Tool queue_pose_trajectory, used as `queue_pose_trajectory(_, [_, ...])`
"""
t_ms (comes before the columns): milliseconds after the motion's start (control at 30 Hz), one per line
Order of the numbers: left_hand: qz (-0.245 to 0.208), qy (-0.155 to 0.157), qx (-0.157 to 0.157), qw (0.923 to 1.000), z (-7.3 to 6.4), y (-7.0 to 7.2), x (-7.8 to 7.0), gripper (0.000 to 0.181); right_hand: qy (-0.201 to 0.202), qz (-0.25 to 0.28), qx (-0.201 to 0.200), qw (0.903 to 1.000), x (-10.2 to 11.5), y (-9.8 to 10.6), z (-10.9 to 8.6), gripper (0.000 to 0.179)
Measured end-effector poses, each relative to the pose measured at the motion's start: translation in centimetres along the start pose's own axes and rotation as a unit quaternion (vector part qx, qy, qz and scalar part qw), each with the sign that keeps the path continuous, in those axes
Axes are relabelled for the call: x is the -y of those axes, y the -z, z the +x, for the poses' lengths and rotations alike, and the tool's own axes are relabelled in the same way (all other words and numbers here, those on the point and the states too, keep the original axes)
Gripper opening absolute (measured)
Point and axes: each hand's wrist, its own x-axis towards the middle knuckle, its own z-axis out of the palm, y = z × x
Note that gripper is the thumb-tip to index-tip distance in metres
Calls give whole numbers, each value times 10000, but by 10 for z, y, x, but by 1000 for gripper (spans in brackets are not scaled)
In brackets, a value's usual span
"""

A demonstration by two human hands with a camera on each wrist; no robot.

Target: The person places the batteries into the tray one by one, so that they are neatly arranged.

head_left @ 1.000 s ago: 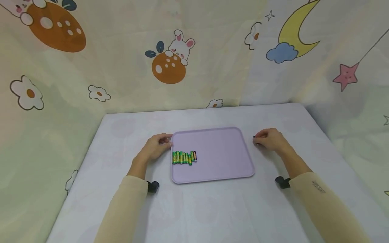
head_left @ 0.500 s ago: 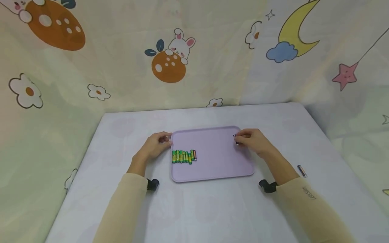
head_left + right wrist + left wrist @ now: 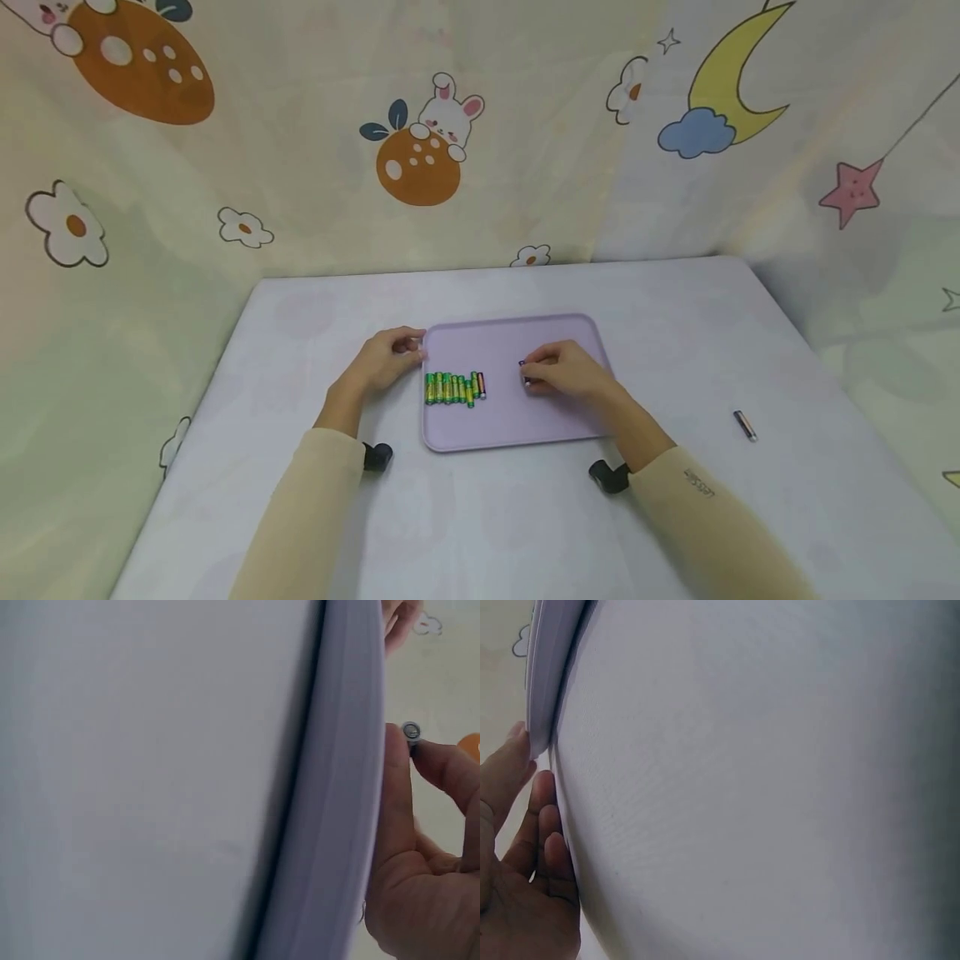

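Note:
My right hand (image 3: 567, 368) pinches a dark battery (image 3: 524, 373) between thumb and fingers, over the middle of the lilac tray (image 3: 517, 437). In the right wrist view the silvery end of the battery (image 3: 411, 731) shows between the fingertips. A row of several green batteries (image 3: 448, 389) lies side by side at the tray's left, with one dark and copper battery (image 3: 482, 385) at its right end. At the tray's left edge rests my left hand (image 3: 387, 360), fingertips touching the rim. The left wrist view shows the hand (image 3: 536, 855) low beside the tray's edge.
Another dark battery (image 3: 745, 426) lies on the white-covered table (image 3: 510, 525), right of the tray. A cartoon-printed cloth (image 3: 315, 150) hangs behind and at the sides. A black wrist camera (image 3: 609, 477) sticks out from the right sleeve.
My right hand has moved left with the battery, from beside the tray's right edge to over its middle. The loose battery at the right has come into view. My left hand has stayed put.

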Motion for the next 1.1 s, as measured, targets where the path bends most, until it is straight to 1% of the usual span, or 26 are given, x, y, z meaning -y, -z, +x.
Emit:
queue_pose_trajectory(67, [8,1,2,10000,0,0,0,46,-17,-15,91,10000,2,-8,1,30])
queue_pose_trajectory(167, [22,-2,28,10000,0,-1,0,46,-54,51,87,9999,7,-17,1,26])
queue_pose_trajectory(367, [57,9,16,10000,0,-2,-1,46,-1,250,128,9996,10,-26,4,22])
queue_pose_trajectory(567, [111,9,1,9999,-1,0,0,47,-137,519,-106,9985,13,-29,3,21])
queue_pose_trajectory(667, [130,14,15,9999,-1,0,1,47,-194,546,-159,9982,12,-27,0,22])
queue_pose_trajectory(833, [133,7,7,9999,-1,2,0,47,-138,503,-150,9985,7,-17,-6,24])
queue_pose_trajectory(1033, [99,-25,17,9999,-1,0,-1,48,-6,867,-61,9962,-4,-2,-15,28])
queue_pose_trajectory(1100, [112,-21,17,9999,-1,0,-1,48,29,860,-32,9963,-8,3,-19,29])
